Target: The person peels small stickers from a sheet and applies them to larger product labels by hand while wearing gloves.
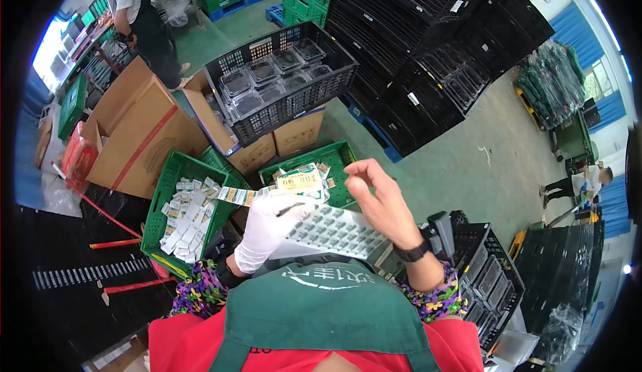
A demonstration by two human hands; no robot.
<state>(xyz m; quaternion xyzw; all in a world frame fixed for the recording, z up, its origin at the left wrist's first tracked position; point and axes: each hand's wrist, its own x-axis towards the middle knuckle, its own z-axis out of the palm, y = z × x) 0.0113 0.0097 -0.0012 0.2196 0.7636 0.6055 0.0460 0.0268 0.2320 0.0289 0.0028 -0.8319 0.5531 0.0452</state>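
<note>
My left hand [267, 228], in a white glove, has its fingers closed at the upper left edge of a pale sheet [338, 228] covered with rows of small printed marks. A yellow and white label card [300, 179] stands just above the gloved fingers. A strip of labels [235, 196] runs left from that hand to a green crate [160, 201] heaped with small white labels [190, 218]. My bare right hand [380, 201] is over the sheet's upper right edge, fingers curved and apart, with nothing seen in it. Behind the card is another green crate [346, 152] with more labels.
A black crate [287, 108] of clear plastic boxes rests on cardboard boxes [297, 133] ahead. Tall black crate stacks [394, 31] rise at the upper right. Another black crate [511, 292] with clear boxes is at my right. One person stands upper left [150, 27], another far right [578, 183].
</note>
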